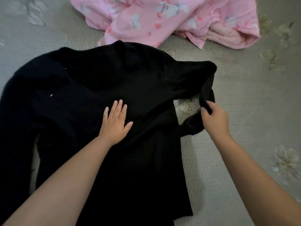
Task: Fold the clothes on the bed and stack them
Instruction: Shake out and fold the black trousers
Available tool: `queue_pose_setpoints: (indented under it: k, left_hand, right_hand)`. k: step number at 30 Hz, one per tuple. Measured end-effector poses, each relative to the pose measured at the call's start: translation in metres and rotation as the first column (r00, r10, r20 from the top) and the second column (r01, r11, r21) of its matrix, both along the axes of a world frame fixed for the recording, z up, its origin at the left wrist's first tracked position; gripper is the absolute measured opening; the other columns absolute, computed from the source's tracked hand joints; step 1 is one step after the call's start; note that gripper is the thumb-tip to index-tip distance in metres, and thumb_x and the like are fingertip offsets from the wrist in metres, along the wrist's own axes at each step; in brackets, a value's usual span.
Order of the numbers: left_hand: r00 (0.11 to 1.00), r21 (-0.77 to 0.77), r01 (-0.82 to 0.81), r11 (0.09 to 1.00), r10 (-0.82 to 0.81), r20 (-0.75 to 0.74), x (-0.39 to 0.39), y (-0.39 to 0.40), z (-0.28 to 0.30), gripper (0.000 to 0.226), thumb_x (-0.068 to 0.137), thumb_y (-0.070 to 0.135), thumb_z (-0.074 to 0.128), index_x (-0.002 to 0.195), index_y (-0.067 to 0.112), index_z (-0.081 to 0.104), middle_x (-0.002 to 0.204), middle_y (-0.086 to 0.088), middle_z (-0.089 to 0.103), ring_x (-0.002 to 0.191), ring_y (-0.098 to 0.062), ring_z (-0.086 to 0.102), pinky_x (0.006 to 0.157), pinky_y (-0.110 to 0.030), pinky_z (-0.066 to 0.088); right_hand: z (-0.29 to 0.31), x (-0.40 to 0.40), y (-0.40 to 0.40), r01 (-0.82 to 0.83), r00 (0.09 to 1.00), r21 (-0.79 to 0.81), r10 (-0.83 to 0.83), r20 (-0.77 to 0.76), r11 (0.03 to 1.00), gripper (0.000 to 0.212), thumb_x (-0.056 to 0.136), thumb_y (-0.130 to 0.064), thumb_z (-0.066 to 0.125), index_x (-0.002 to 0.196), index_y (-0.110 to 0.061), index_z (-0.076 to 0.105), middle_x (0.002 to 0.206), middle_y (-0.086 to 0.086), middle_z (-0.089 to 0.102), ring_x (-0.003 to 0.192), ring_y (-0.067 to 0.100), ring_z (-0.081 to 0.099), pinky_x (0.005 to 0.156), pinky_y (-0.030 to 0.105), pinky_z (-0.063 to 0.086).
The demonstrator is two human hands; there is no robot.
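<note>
A black sweater [91, 82] is spread on the bed [236, 111]. It is pressed at mid-body by the left hand [114, 123], fingers [117, 107] flat and spread. Its sleeve [206, 95] is gripped by the right hand [215, 119], fingers closed. Pink clothing [162, 18] lies beyond the collar.

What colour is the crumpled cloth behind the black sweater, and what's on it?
Pink, printed with little white animals, hearts and stars, seen in the head view.

Bed [228, 160] bears black sweater [81, 82], pink garment [162, 18].
</note>
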State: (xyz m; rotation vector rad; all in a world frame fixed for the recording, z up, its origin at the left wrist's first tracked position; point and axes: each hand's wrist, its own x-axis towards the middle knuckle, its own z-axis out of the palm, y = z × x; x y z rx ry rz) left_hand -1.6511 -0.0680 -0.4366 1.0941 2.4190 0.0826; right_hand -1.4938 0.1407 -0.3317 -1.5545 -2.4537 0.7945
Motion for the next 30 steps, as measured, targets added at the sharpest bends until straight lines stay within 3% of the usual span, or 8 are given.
queue_pose_setpoints:
  k: [4, 8, 12, 15, 20, 24, 27, 30]
  left_hand:
    - [0.984, 0.152, -0.178, 0.972, 0.175, 0.035, -0.019, -0.053, 0.036, 0.06, 0.096, 0.031, 0.038, 0.146, 0.008, 0.013, 0.155, -0.007, 0.002, 0.142, -0.019, -0.006, 0.114, -0.036, -0.003]
    - [0.933, 0.166, -0.356, 0.92, 0.36, 0.004, -0.036, -0.14, 0.061, 0.055, 0.093, 0.02, 0.047, 0.141, 0.001, 0.027, 0.152, -0.014, 0.017, 0.142, -0.026, 0.007, 0.114, -0.041, 0.01]
    - [0.894, 0.157, -0.44, 0.884, 0.447, -0.009, -0.055, -0.211, 0.067, 0.052, 0.091, 0.013, 0.052, 0.137, -0.003, 0.034, 0.148, -0.018, 0.027, 0.14, -0.03, 0.017, 0.112, -0.043, 0.017]
    - [0.866, 0.176, -0.497, 0.85, 0.498, 0.041, -0.066, -0.235, 0.063, 0.051, 0.093, 0.013, 0.047, 0.139, -0.001, 0.03, 0.15, -0.015, 0.024, 0.141, -0.026, 0.014, 0.113, -0.036, 0.015]
    - [0.929, 0.252, -0.356, 0.9, 0.369, -0.006, -0.08, -0.214, 0.055, 0.051, 0.09, 0.014, 0.053, 0.136, 0.0, 0.037, 0.145, -0.016, 0.034, 0.138, -0.027, 0.025, 0.112, -0.036, 0.021]
    - [0.973, 0.284, -0.121, 0.951, 0.17, -0.153, -0.084, -0.177, 0.046, 0.056, 0.064, 0.015, 0.08, 0.114, -0.001, 0.062, 0.123, -0.018, 0.059, 0.116, -0.033, 0.054, 0.092, -0.046, 0.044]
    - [0.979, 0.114, -0.16, 0.981, 0.172, -0.111, -0.085, -0.161, 0.031, 0.063, 0.089, 0.035, 0.053, 0.141, 0.007, 0.031, 0.15, -0.012, 0.024, 0.14, -0.025, 0.019, 0.113, -0.041, 0.018]
    - [0.984, -0.087, -0.172, 0.981, 0.166, -0.071, -0.087, -0.167, 0.009, 0.062, 0.097, 0.045, 0.023, 0.147, 0.016, -0.002, 0.155, -0.003, -0.011, 0.142, -0.019, -0.014, 0.114, -0.038, -0.005]
  right_hand:
    - [0.042, -0.066, -0.049, -0.146, 0.984, -0.05, 0.14, -0.107, 0.988, 0.018, 0.089, -0.007, 0.049, 0.093, 0.003, 0.064, 0.083, 0.013, 0.063, 0.078, 0.022, 0.054, 0.058, 0.017, 0.027]
    - [0.044, -0.162, -0.124, -0.227, 0.963, -0.227, 0.184, -0.194, 0.947, 0.019, 0.091, -0.013, 0.048, 0.096, -0.001, 0.062, 0.095, 0.011, 0.063, 0.092, 0.023, 0.056, 0.08, 0.025, 0.041]
    - [0.022, -0.237, -0.201, -0.21, 0.977, -0.629, 0.136, -0.165, 0.748, 0.044, 0.094, -0.023, 0.046, 0.134, -0.005, 0.037, 0.117, 0.008, 0.053, 0.098, 0.031, 0.062, 0.084, 0.04, 0.054]
    - [-0.01, -0.235, -0.224, -0.347, 0.872, -0.471, 0.464, 0.156, 0.811, 0.055, 0.095, -0.029, 0.043, 0.142, -0.006, 0.026, 0.135, 0.015, 0.043, 0.112, 0.032, 0.053, 0.094, 0.035, 0.045]
    - [-0.042, -0.183, -0.189, -0.503, 0.79, -0.156, 0.526, 0.316, 0.85, 0.047, 0.093, -0.019, 0.048, 0.137, -0.007, 0.038, 0.141, 0.011, 0.037, 0.126, 0.025, 0.041, 0.097, 0.031, 0.038]
    - [-0.059, -0.141, -0.14, -0.654, 0.602, -0.019, 0.536, 0.592, 0.756, 0.061, 0.093, -0.027, 0.046, 0.146, -0.017, 0.017, 0.155, 0.007, 0.01, 0.143, 0.024, 0.004, 0.114, 0.04, 0.012]
    - [-0.069, -0.119, -0.115, -0.64, 0.53, -0.087, 0.52, 0.67, 0.764, 0.065, 0.096, -0.042, 0.035, 0.147, -0.019, 0.004, 0.156, 0.008, -0.004, 0.143, 0.026, -0.004, 0.115, 0.041, 0.007]
    - [-0.078, -0.107, -0.109, -0.642, 0.47, -0.198, 0.585, 0.661, 0.74, 0.068, 0.096, -0.045, 0.03, 0.147, -0.016, -0.003, 0.154, 0.011, -0.012, 0.143, 0.027, -0.008, 0.115, 0.039, 0.004]
